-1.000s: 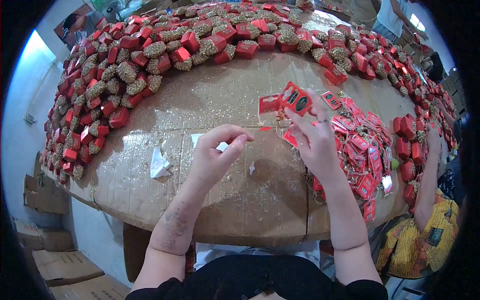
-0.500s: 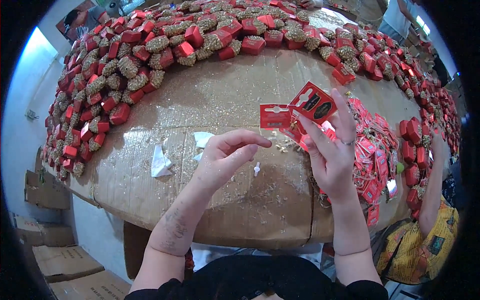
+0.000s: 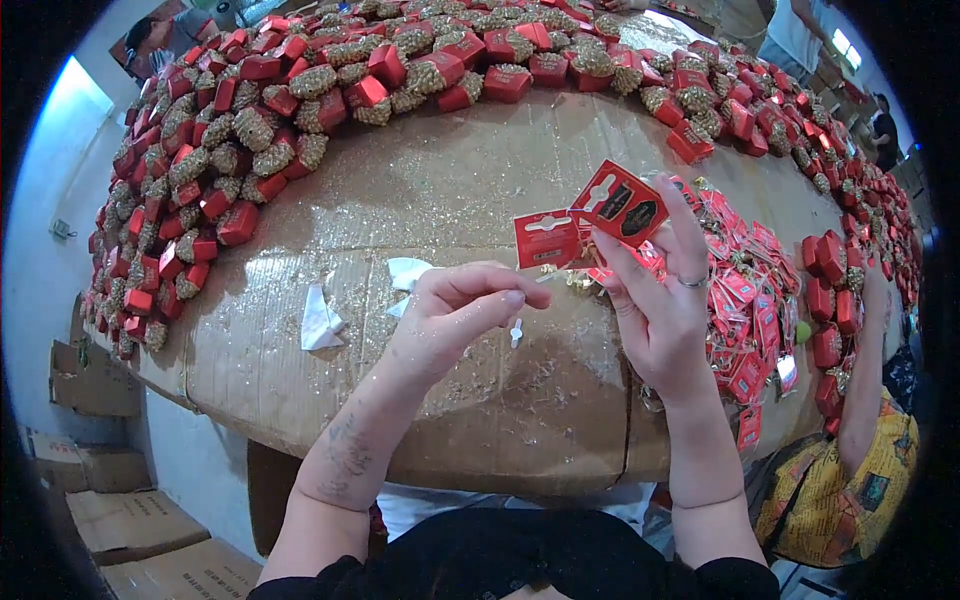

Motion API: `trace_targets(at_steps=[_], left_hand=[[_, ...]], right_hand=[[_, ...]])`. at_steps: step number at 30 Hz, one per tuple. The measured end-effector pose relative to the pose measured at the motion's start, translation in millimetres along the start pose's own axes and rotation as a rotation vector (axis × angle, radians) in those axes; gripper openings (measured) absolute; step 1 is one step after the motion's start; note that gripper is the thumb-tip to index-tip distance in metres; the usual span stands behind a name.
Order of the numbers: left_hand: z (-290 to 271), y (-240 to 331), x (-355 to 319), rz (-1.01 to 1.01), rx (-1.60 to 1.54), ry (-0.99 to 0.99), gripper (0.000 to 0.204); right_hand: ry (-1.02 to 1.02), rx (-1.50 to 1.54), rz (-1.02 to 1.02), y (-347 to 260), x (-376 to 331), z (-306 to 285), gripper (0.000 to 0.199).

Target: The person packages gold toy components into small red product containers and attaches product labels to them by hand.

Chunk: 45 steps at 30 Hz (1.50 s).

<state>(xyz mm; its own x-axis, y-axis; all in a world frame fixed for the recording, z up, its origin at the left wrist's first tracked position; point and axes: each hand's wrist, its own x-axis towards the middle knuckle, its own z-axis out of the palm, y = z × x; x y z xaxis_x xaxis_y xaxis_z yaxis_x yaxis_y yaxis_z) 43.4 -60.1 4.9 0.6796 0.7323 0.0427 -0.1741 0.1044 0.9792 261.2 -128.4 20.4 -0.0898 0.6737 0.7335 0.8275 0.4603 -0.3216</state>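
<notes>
Since a moment ago, right hand (image 3: 655,300) has lifted two red card tags (image 3: 590,215) higher over the cardboard-covered worktop (image 3: 450,190); left hand (image 3: 455,310) pinches closed near them, seemingly threading a fastener next.

Red tags (image 3: 590,222) with black ovals; brown glitter-speckled cardboard (image 3: 440,190); red boxes (image 3: 380,70); white scraps (image 3: 320,322).
</notes>
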Motion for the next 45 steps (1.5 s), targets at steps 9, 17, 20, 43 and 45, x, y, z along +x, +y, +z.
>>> trace_targets(at_steps=[9, 17, 20, 43, 45], left_hand=[[1, -4, 1, 0.031, -0.006, 0.07, 0.015], [-3, -8, 9, 0.52, 0.627, 0.363, 0.04], [8, -13, 11, 0.441, 0.381, 0.315, 0.059], [12, -4, 2, 0.01, -0.285, 0.091, 0.037], [12, -5, 1, 0.024, -0.261, 0.069, 0.039]], right_hand=[[0.001, 0.129, 0.052, -1, 2, -1, 0.035], [-0.007, 0.325, 0.135, -6, 4, -1, 0.026], [-0.078, 0.442, 0.09, -11, 5, 0, 0.026], [-0.378, 1.022, 0.635, -23, -12, 15, 0.071], [-0.387, 0.984, 0.636, -17, -14, 16, 0.064]])
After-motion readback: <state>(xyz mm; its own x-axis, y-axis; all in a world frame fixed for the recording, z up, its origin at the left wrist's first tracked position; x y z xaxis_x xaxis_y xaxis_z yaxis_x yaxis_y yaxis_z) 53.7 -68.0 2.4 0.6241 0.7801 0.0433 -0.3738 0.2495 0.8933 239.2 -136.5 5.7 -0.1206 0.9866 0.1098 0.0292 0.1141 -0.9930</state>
